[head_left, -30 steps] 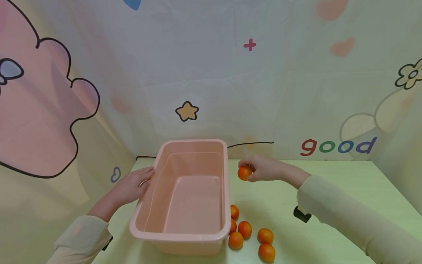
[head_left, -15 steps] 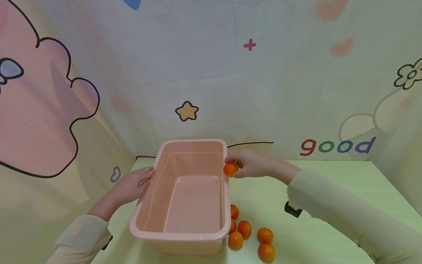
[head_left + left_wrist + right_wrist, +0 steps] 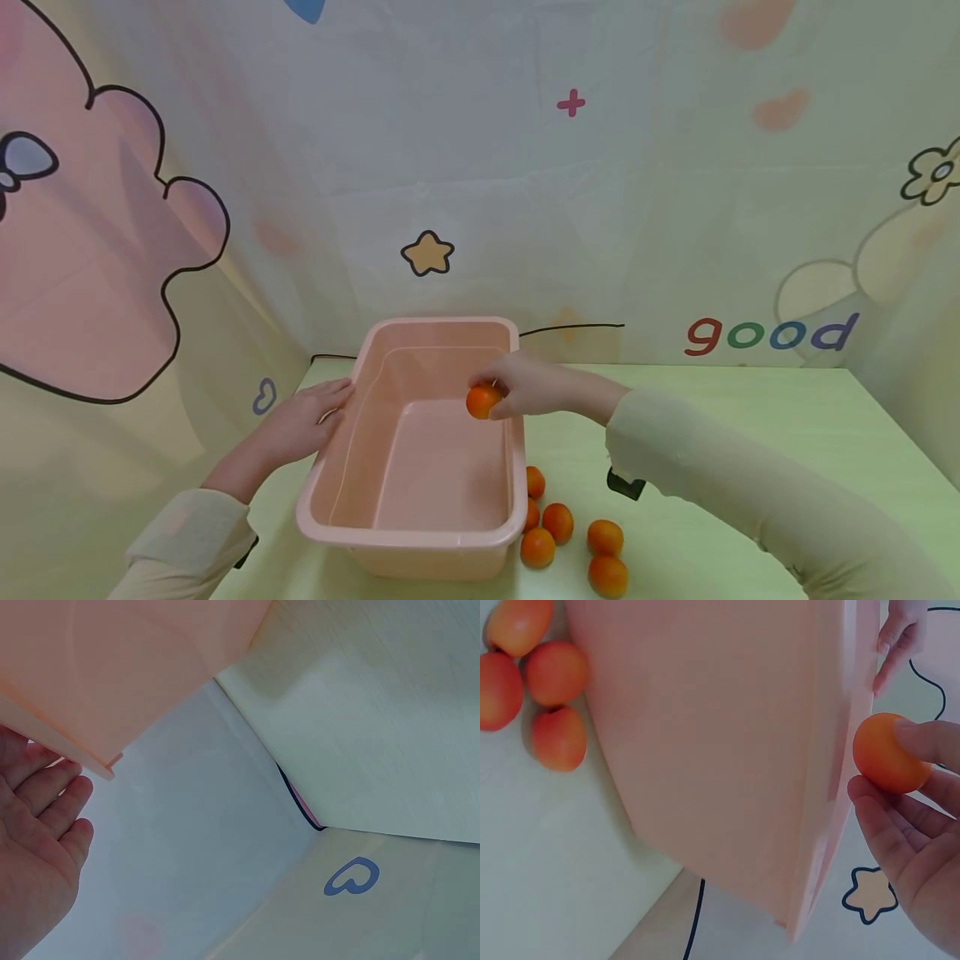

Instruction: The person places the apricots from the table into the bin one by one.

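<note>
A pink plastic basin point(image 3: 442, 475) stands on the table. My left hand point(image 3: 303, 423) rests against its left rim, fingers fairly straight; the left wrist view shows the fingers point(image 3: 56, 799) touching the underside of the rim. My right hand point(image 3: 536, 386) pinches a round orange-red fruit point(image 3: 483, 401) between thumb and fingers. It is over the inside of the basin near the right rim. In the right wrist view the held fruit point(image 3: 889, 754) appears just beyond the rim. No fruit shows on the basin's visible floor.
Several similar fruits lie on the pale green table point(image 3: 712, 475): a cluster point(image 3: 557, 523) against the basin's right side, and a touching pair point(image 3: 606, 557) further right. A printed cloth point(image 3: 600, 208) hangs behind and along the sides.
My right hand has carried the fruit leftward, from beside the basin across its right rim to above its inside. The left hand and the basin have stayed put.
</note>
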Tool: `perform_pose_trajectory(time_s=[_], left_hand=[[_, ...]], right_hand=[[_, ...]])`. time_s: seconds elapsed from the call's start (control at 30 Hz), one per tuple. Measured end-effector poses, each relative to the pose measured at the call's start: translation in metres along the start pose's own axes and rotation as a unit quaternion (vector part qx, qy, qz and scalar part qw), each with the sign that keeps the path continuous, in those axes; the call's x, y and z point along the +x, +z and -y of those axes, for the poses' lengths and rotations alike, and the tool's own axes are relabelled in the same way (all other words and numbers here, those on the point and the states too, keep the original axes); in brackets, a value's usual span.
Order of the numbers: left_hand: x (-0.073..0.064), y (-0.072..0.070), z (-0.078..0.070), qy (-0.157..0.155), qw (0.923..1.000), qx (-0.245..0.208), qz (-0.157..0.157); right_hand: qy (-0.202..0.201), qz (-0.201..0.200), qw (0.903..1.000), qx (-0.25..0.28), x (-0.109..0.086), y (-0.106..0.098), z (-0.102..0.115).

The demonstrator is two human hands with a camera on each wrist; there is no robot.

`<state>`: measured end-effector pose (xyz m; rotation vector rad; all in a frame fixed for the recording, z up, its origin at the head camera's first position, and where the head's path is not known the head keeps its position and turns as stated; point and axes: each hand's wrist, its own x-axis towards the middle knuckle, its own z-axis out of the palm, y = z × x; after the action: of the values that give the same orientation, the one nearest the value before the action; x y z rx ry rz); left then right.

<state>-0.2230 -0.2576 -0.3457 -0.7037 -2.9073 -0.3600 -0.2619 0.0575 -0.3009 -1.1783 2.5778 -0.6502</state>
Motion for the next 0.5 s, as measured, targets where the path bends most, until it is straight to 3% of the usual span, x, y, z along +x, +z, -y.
perform_pose_trajectory(time_s=[0.2, 0.5], left_hand=[[-0.001, 0.001, 0.001, -0.005, 1.0000, -0.004, 0.004], [-0.001, 0.002, 0.002, -0.006, 1.0000, -0.003, 0.003]], right_hand=[[0.003, 0.024, 0.9990, 0.037, 0.014, 0.014, 0.008], [0.009, 0.049, 0.9981, 0.038, 0.029, 0.035, 0.014]])
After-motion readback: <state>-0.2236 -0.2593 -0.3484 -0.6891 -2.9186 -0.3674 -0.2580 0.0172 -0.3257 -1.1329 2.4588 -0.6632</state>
